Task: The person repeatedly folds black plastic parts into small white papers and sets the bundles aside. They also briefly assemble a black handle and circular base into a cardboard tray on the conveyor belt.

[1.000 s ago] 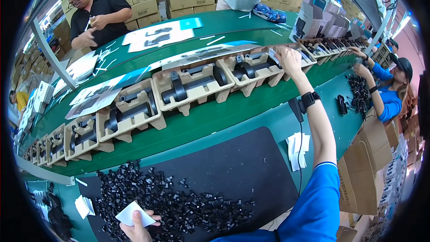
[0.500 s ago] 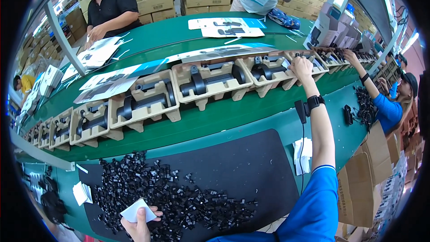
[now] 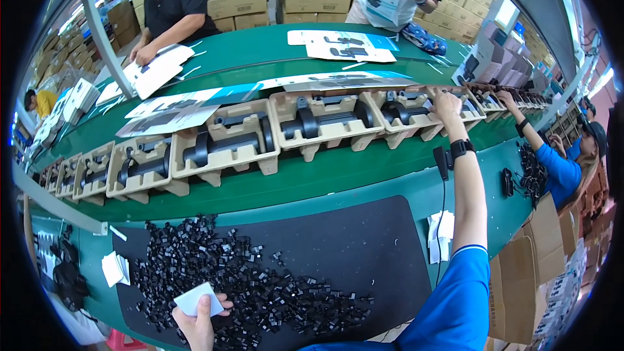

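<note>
My left hand (image 3: 198, 315) is closed round a small stack of white cards (image 3: 197, 298), thumb on top, over a heap of small black plastic pieces (image 3: 214, 263). My right arm reaches far across to a tan moulded pulp tray (image 3: 426, 127) in the row. There my right hand (image 3: 447, 105) is bent at the tray's far side, fingers drawn together; what they hold, if anything, is hidden. Black cylindrical parts (image 3: 404, 112) lie in this tray. The tray to its left holds a black dumbbell-shaped device (image 3: 328, 120).
The black mat (image 3: 364, 234) lies under the heap. White slips (image 3: 116, 269) rest at its left, folded white papers (image 3: 441, 234) at its right. Printed carton sheets (image 3: 169, 114) lie along the trays. A co-worker (image 3: 565, 169) reaches in at right; other people stand across the green table (image 3: 260, 45).
The view has shifted, so the trays appear farther right and lower. My right hand stays at the trays, my left keeps the cards. A person opposite has opened a flat carton into a box.
</note>
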`<action>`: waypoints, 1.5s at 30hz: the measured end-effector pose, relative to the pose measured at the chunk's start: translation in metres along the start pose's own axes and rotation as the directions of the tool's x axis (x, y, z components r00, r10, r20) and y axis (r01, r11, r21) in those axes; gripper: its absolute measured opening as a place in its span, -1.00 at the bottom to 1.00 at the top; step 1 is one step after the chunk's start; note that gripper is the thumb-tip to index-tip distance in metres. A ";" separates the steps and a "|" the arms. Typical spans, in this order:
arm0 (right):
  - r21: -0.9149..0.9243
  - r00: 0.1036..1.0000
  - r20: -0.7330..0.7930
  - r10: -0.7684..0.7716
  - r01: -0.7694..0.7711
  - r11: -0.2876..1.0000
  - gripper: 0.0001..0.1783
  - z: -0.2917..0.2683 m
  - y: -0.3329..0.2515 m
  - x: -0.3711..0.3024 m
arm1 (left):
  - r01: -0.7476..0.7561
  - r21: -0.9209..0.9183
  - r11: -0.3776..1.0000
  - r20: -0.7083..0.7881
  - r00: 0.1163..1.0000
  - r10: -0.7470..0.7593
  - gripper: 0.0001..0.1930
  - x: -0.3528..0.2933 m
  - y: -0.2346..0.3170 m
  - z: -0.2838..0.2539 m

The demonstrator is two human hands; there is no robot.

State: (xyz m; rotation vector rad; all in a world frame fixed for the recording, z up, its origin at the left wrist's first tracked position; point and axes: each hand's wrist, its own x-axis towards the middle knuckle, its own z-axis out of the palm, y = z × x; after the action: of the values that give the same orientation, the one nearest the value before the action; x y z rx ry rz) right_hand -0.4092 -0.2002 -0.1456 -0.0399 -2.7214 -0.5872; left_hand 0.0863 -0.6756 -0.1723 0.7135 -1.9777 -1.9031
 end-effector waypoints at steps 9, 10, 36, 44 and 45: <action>0.687 0.622 -0.444 -0.645 0.698 0.202 -0.44 -0.251 -0.139 -0.241 | 0.432 -0.493 0.755 0.459 0.867 -0.196 -0.57 -0.004 0.009 0.036; 0.665 0.508 -0.458 -0.730 0.740 0.097 -0.30 -0.260 -0.159 -0.278 | 0.514 -0.506 0.692 0.543 0.814 -0.207 -0.57 -0.004 0.009 0.041; 0.715 0.244 -0.506 -0.827 0.654 -0.245 -0.66 -0.306 -0.171 -0.369 | 0.223 -0.249 0.942 0.704 0.710 0.018 -0.59 -0.064 -0.002 0.002; 0.924 -0.286 0.088 -0.954 0.382 -0.030 -0.75 -0.306 -0.183 -0.378 | -0.080 0.101 0.992 0.845 0.534 -0.043 -0.58 -0.055 -0.008 0.008; 0.938 -0.288 0.018 -0.957 0.336 -0.084 -0.75 -0.305 -0.183 -0.372 | -0.067 0.115 0.991 0.844 0.533 -0.062 -0.57 -0.056 -0.009 0.009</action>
State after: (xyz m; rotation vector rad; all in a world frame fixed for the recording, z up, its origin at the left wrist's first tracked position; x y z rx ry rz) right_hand 0.0232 -0.4734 -0.0882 2.8017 -3.0356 0.5245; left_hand 0.1289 -0.6375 -0.1755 -0.3453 -2.6359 -2.3926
